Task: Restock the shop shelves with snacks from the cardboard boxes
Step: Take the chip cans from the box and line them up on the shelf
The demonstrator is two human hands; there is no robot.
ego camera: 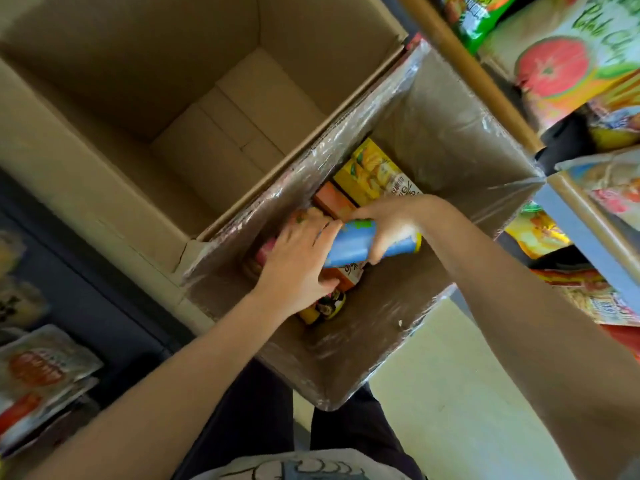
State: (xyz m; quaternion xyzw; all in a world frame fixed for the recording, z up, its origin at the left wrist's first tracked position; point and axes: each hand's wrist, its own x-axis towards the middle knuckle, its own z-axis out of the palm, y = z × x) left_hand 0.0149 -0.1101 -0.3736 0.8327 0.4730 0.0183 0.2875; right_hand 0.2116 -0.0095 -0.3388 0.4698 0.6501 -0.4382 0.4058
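Both hands reach down into the tape-glossed cardboard box [398, 188]: the right hand [388, 226] is wrapped round a smooth blue cylindrical snack tube [360, 242], lying tilted above the packed cartons. The left hand [298, 261], fingers spread and lightly bent, rests on the tube's end and an orange carton [349, 275]; a yellow rectangular snack box [374, 174] lies at the box's far side.

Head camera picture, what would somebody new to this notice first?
Both hands meet inside the taped cardboard box at centre: the right hand grips a blue tube, and the left hand reaches among the packs beside it. A yellow snack carton lies deeper in the same box. At upper left stands a bigger open box, and bright snack bags fill the shelves at right.
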